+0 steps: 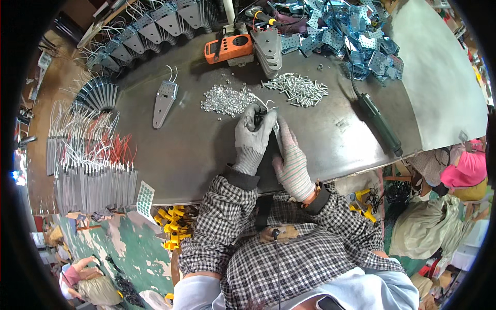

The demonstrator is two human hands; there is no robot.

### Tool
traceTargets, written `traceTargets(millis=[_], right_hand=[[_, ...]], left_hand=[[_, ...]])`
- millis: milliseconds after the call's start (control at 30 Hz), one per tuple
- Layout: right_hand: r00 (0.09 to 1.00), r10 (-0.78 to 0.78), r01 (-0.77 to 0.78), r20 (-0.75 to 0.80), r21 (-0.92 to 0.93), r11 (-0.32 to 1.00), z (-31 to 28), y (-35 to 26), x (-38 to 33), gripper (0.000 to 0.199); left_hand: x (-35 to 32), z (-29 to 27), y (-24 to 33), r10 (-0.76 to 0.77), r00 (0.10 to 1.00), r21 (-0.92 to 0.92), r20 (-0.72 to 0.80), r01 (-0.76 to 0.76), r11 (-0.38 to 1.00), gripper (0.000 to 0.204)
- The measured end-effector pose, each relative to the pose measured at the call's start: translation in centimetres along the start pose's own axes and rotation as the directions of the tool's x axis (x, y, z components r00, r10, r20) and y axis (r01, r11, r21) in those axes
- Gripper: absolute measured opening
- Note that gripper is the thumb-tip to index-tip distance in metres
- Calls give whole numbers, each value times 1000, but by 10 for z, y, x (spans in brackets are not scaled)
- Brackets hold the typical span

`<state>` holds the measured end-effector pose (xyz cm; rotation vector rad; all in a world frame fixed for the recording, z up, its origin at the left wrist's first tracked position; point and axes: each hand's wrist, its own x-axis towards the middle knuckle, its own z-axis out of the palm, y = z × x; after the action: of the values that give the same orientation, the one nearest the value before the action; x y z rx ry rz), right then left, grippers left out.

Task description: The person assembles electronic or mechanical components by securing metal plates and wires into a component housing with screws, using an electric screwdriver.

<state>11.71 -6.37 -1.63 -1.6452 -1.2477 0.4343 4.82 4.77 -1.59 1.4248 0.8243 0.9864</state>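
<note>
Over the near middle of the table, my gloved left hand (252,137) is closed, fingers bent, around the upper end of a tapered grey metal plate (278,135) with white wires (262,102) sticking out. My right hand (294,169), in a striped knit glove, grips the same plate along its side, thumb toward me. Most of the plate is hidden by the gloves. Just beyond my hands lie a heap of small nuts (225,99) and a heap of screws (299,90). To the left rests a finished-looking tapered plate (165,102) with a bracket and two wires.
An orange multimeter (230,48) and stacked tapered plates (267,49) stand at the back. Bluish metal brackets (367,44) pile up far right, above a dark green electric screwdriver (380,124). Wired grey strips (95,188) lie left; wired plate assemblies (150,32) line the far left.
</note>
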Motion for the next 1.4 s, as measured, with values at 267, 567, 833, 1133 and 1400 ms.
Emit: traceTargets(millis=[267,567,833,1133,1400], right_hand=[[998,9,-8,-69,27,1000,7,5,-1,82],[998,5,-2,-59,45,999,8,2,-2,82],[996,28,-20,-84,90,996,5,1,1,81],[997,-9,13,-71,60,998,5,2,0,83],[982,24,20,188,-227,974,-40,3,5,67]], left_hand=[[13,-29,-8,35,998,128,-58,-27,991,8],[45,-106,7,-87,919,884,384,-393,-253,12],[7,-73,21,123,939,662,320,-315,680,7],[-41,-6,0,-28,998,59,-49,31,998,17],[-39,-3,5,436,900,460,-4,-386,800,27]])
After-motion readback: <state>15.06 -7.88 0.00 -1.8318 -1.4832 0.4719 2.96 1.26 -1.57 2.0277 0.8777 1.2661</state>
